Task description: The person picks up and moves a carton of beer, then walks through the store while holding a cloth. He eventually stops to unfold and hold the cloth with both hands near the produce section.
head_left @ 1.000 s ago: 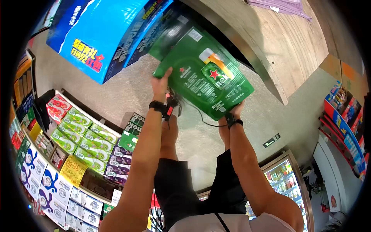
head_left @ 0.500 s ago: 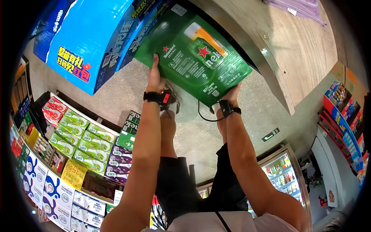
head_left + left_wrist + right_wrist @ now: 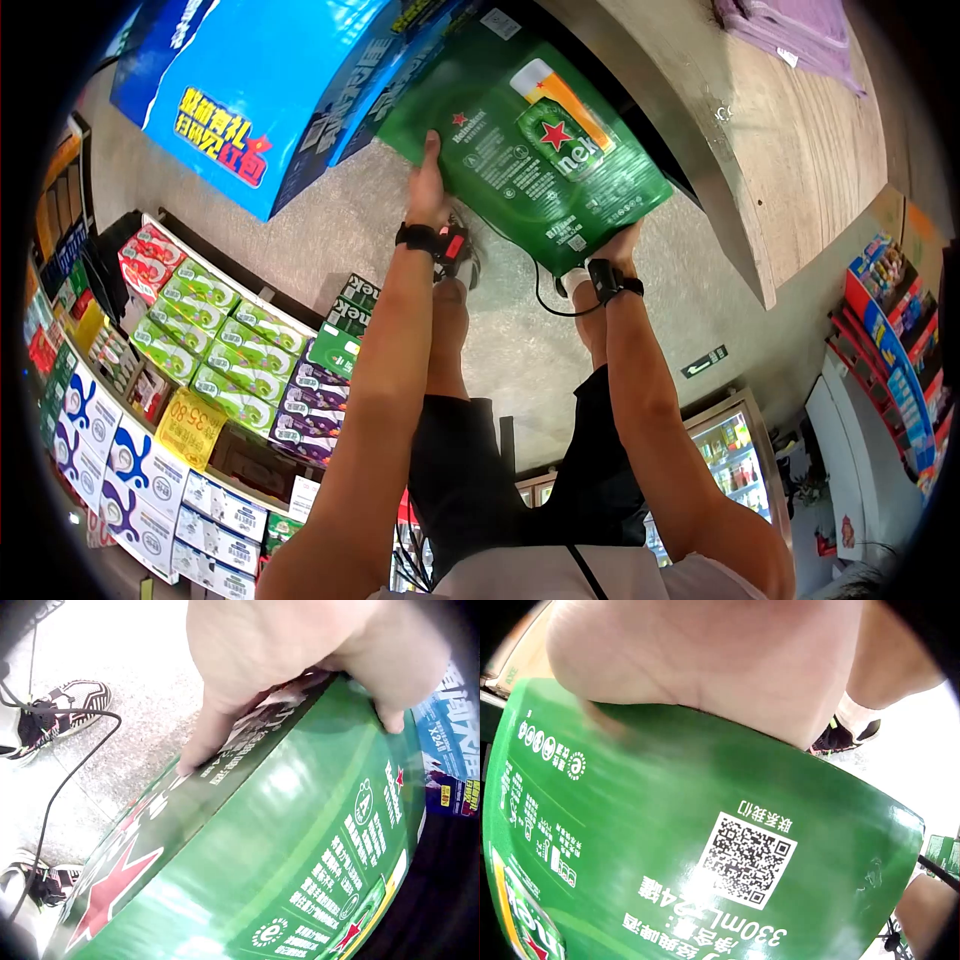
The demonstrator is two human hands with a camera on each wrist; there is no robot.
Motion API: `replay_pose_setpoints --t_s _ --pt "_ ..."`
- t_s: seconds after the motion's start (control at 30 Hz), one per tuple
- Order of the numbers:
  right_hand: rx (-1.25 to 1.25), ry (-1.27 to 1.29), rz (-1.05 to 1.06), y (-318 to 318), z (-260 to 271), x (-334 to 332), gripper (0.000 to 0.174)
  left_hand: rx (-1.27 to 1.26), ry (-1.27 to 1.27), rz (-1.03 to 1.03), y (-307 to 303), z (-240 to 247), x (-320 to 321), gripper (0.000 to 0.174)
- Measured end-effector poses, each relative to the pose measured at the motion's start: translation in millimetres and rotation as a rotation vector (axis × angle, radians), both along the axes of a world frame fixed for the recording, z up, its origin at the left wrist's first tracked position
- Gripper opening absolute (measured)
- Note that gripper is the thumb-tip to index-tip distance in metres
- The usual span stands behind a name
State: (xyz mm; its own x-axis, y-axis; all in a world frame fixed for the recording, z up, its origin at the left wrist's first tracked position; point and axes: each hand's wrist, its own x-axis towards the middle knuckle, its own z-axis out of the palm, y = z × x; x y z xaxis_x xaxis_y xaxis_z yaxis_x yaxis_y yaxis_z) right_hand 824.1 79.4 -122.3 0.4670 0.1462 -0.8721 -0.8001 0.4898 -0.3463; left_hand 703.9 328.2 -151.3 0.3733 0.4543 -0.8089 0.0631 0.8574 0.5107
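A green Heineken beer carton (image 3: 500,185), printed with a can and a beer glass, lies slanted between the blue cartons and the wooden counter in the head view. My left hand (image 3: 427,190) grips its near left edge; in the left wrist view the thumb lies on the broad printed face (image 3: 300,817) and the fingers go over the narrow side. At the near right corner, my right hand (image 3: 620,248) holds the carton from its edge. The right wrist view shows that palm (image 3: 705,660) against the edge above a QR code; most of its fingers are hidden.
Large blue cartons (image 3: 260,90) stand at the upper left. A wooden counter (image 3: 740,150) with a purple cloth (image 3: 795,35) is on the right. Drink packs (image 3: 225,345) line the shelf at the left. A black cable (image 3: 560,310) hangs near the right wrist, over the grey floor (image 3: 510,370).
The carton has moved away from my body, up in the head view, and now covers the green surface seen behind it a second ago. Both hands keep their hold.
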Motion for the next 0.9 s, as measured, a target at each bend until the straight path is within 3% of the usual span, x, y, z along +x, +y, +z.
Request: replay_pose_setpoints --t_s 0.13,0.2,0.27,0.33,0.4,0.47,0.53,0.6,0.63,0.67,0.73,0.8,0.83,0.87,0.9 --pt "0.042 -0.043 0.081 -17.9 -25.7 -9.9 0.059 -0.009 0.066 -0.040 -2.8 11.6 -5.4 0.069" --pt "0.042 -0.068 0.141 -27.2 -34.6 -12.7 0.067 0.002 0.262 -0.158 -7.9 19.3 -10.1 0.072" --pt "0.120 -0.109 0.266 -34.9 -35.8 -18.9 0.072 -0.054 0.231 -0.109 -27.1 27.4 -34.6 0.067" --pt "-0.136 0.127 0.407 -42.1 -17.7 -25.4 0.080 -0.129 0.149 -0.218 -54.5 19.3 -72.1 0.062" --pt "-0.237 0.225 0.531 -68.5 -36.8 -27.0 0.087 -0.096 0.213 -0.172 -83.3 40.4 -96.9 0.054" --pt "-0.202 0.292 0.722 -83.3 -23.3 -16.9 0.087 -0.091 0.260 -0.098 -115.3 50.5 -124.5 0.036" --pt "-0.235 0.247 0.909 -90.3 -0.1 -3.7 0.081 -0.084 0.277 -0.020 -141.2 65.8 -145.8 0.032" --pt "-0.443 0.184 1.459 -91.0 14.7 7.1 0.066 -0.076 0.281 0.044 -163.1 92.9 -156.2 0.029" --pt "-0.493 0.127 1.499 -85.4 32.2 9.6 0.052 -0.066 0.297 0.058 -169.9 99.2 -163.0 0.026" --pt "-0.501 0.121 1.531 -79.3 48.7 10.9 0.052 -0.074 0.294 0.091 -181.8 94.5 -171.6 0.026" --pt "-0.496 -0.262 1.789 -64.4 75.5 8.7 0.043 0.088 0.141 -0.023 -211.1 70.7 -196.7 0.025" --pt "-0.206 -0.587 1.723 -31.1 121.3 -9.5 0.015 0.352 0.161 -0.034 -235.0 62.2 -198.4 0.022" --pt "0.022 -0.695 1.630 -5.0 157.4 -27.5 0.009 0.531 0.177 -0.081 -250.9 53.4 -205.3 0.023" --pt "0.132 -0.804 1.640 31.7 219.2 -52.4 0.012 0.356 0.049 0.021 -250.0 60.6 -210.2 0.025" --pt "0.123 -0.967 1.751 56.6 267.6 -74.5 0.012 0.519 0.205 -0.037 -266.3 48.5 -212.0 0.028"
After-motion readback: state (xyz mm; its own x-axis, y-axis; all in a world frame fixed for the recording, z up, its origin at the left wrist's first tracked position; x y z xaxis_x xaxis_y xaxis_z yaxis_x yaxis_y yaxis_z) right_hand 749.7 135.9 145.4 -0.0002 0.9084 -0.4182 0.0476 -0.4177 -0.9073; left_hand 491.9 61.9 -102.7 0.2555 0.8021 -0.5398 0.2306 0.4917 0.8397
